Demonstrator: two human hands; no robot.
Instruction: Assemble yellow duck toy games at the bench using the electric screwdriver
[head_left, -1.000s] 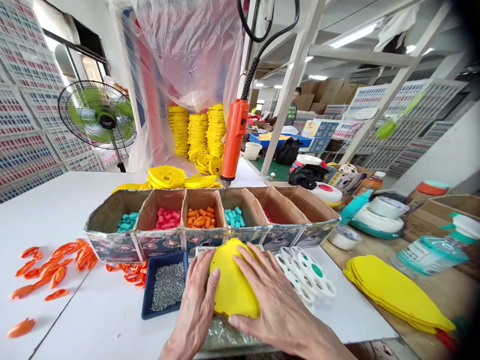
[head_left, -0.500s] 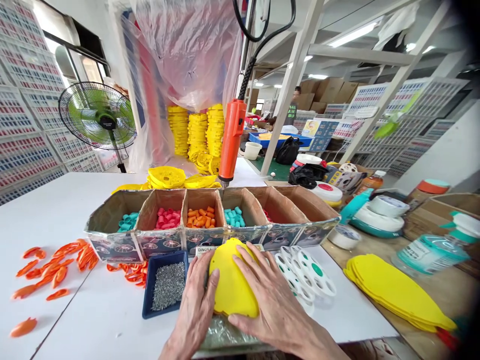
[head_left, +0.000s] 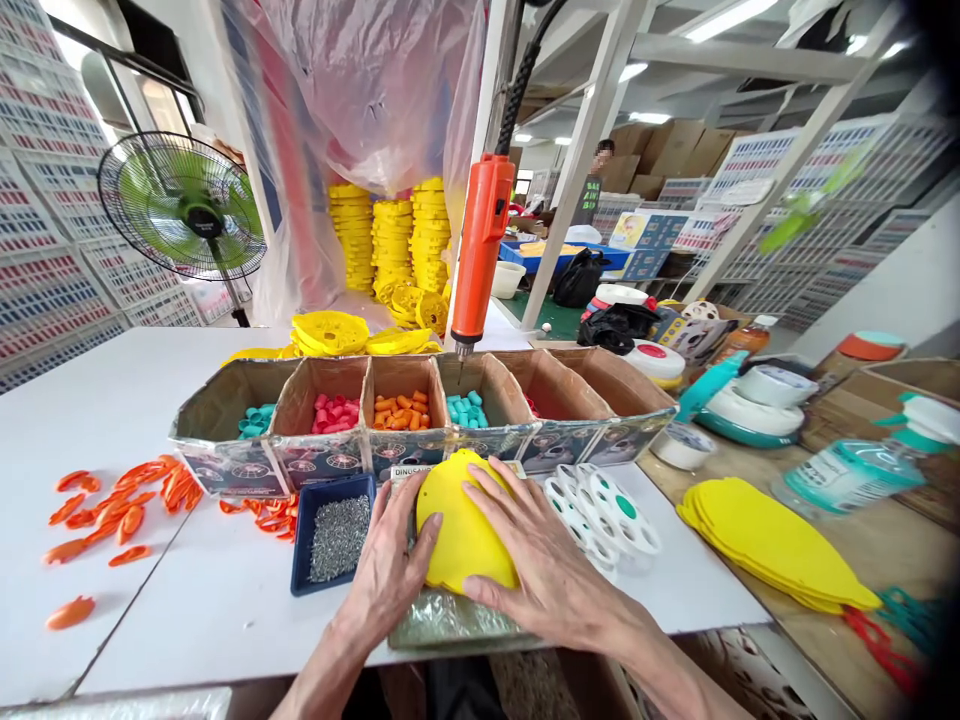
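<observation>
A rounded yellow plastic piece (head_left: pixel 465 525) lies in front of me on a pad wrapped in clear film (head_left: pixel 450 622). My left hand (head_left: pixel 390 548) holds its left edge, thumb resting on the top face. From the right, my right hand (head_left: pixel 536 550) lies over it with fingers across the surface and thumb at the lower edge. Beyond the piece, an orange electric screwdriver (head_left: pixel 484 240) hangs bit down over the divided cardboard bin (head_left: pixel 409 455). A navy tray (head_left: pixel 302 560) of small screws (head_left: pixel 337 535) sits left of my hands.
Orange plastic parts (head_left: pixel 120 510) are scattered on the left. White perforated pieces (head_left: pixel 607 510) and stacked yellow sheets (head_left: pixel 772 545) lie to the right, near a spray bottle (head_left: pixel 855 475). The bin's compartments hold teal, pink and orange pieces. A fan (head_left: pixel 199 210) stands behind, with yellow stacks (head_left: pixel 390 245) beside it.
The camera view has shifted, so most of the table appears higher in the picture. Both hands stay on the yellow piece in nearly the same grip.
</observation>
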